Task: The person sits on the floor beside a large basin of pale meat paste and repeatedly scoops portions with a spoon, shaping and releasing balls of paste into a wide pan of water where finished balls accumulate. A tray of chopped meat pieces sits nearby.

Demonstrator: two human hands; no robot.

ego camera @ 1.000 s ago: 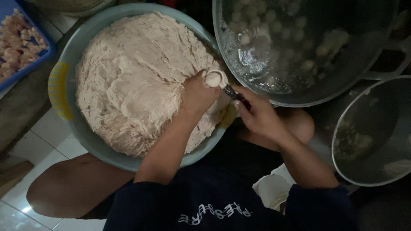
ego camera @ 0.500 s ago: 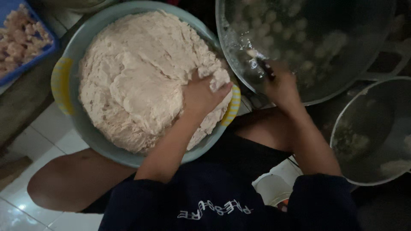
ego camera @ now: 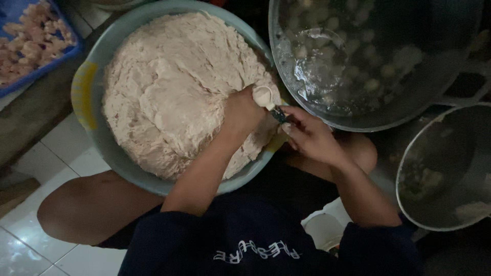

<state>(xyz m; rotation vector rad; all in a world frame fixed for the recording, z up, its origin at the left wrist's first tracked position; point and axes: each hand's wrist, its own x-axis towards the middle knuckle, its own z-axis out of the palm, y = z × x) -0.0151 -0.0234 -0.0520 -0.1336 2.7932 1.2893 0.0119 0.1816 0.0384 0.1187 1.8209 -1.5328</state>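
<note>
A pale blue basin [ego camera: 110,148] with yellow handles holds a big mound of pale meat paste [ego camera: 169,87]. My left hand [ego camera: 243,115] is pressed into the paste at the basin's right side, fist closed, with a small ball of paste [ego camera: 263,95] squeezed out at its top. My right hand [ego camera: 309,135] holds a spoon [ego camera: 279,115] whose tip sits right under that ball. A large metal pot [ego camera: 378,61] of water with several pale balls floating in it stands just right of the basin.
A second metal pot [ego camera: 445,168] stands at the right edge. A blue tray [ego camera: 30,46] with pinkish chunks sits at the top left. White floor tiles [ego camera: 30,225] and my bare knee [ego camera: 87,209] fill the lower left.
My right hand has come back from over the large pot to the basin's rim, spoon against my left fist. A new ball of paste has appeared at the top of my left hand.
</note>
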